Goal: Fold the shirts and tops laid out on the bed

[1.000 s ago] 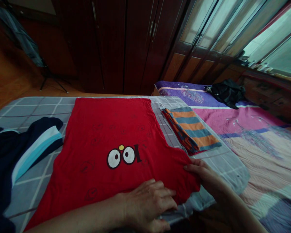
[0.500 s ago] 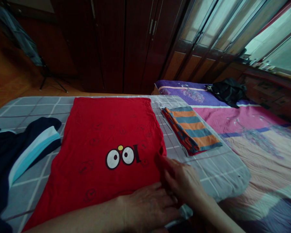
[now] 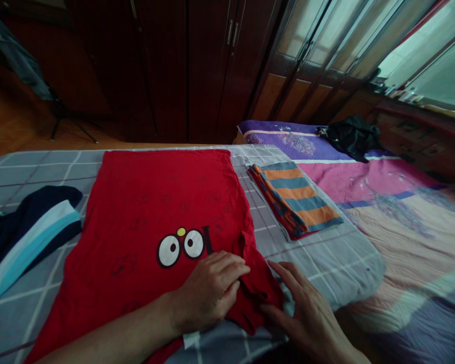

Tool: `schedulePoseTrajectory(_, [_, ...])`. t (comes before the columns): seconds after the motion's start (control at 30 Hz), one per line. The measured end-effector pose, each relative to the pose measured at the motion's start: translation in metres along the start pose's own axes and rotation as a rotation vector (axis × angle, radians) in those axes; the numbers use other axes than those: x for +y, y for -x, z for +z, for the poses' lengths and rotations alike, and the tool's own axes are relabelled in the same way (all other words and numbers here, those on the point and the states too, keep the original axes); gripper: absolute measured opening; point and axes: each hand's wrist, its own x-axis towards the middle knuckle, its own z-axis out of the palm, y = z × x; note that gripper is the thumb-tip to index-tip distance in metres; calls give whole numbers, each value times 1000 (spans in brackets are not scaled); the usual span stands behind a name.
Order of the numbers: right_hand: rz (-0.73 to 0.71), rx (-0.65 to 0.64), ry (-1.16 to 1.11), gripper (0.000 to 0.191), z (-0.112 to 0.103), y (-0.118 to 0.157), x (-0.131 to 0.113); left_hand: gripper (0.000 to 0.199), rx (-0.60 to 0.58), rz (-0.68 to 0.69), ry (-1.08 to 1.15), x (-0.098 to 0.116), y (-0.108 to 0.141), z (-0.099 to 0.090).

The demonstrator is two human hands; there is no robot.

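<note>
A red T-shirt (image 3: 163, 197) with a cartoon-eye print lies spread on the grey checked bedding. My left hand (image 3: 212, 285) rests on its near part beside the print, palm down, fingers slightly curved and thumb apart from them. A sleeve (image 3: 263, 283) is folded and creased at the right edge of the shirt, between my hands. My right hand (image 3: 307, 303) is beside that sleeve with fingers spread, its thumb at the fabric's edge. The near left part of the shirt is partly hidden under my left forearm.
Folded orange-and-grey striped clothes (image 3: 299, 194) lie to the right on the grey bedding (image 3: 349, 263). At left is a navy garment (image 3: 26, 227) with white and light blue bands. A second bed (image 3: 364, 192) carries a black garment (image 3: 351, 136). Dark wardrobes (image 3: 208, 71) stand behind.
My left hand has moved up and left onto the shirt. My right hand has let go of the shirt's edge and opened. The sleeve now lies outward at the right.
</note>
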Motion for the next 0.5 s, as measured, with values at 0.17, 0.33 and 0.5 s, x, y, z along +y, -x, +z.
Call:
schedulePoseTrajectory(0.17, [-5, -39, -69, 62, 0, 6, 7, 29, -49, -11, -27, 6, 0, -1])
schedulePoseTrajectory(0.33, [-77, -96, -140, 59, -4, 6, 3, 31, -184, 25, -39, 11, 0, -4])
schedulePoseTrajectory(0.5, [-118, -49, -145, 34, 1, 7, -2, 41, -263, 59, 11, 14, 1, -1])
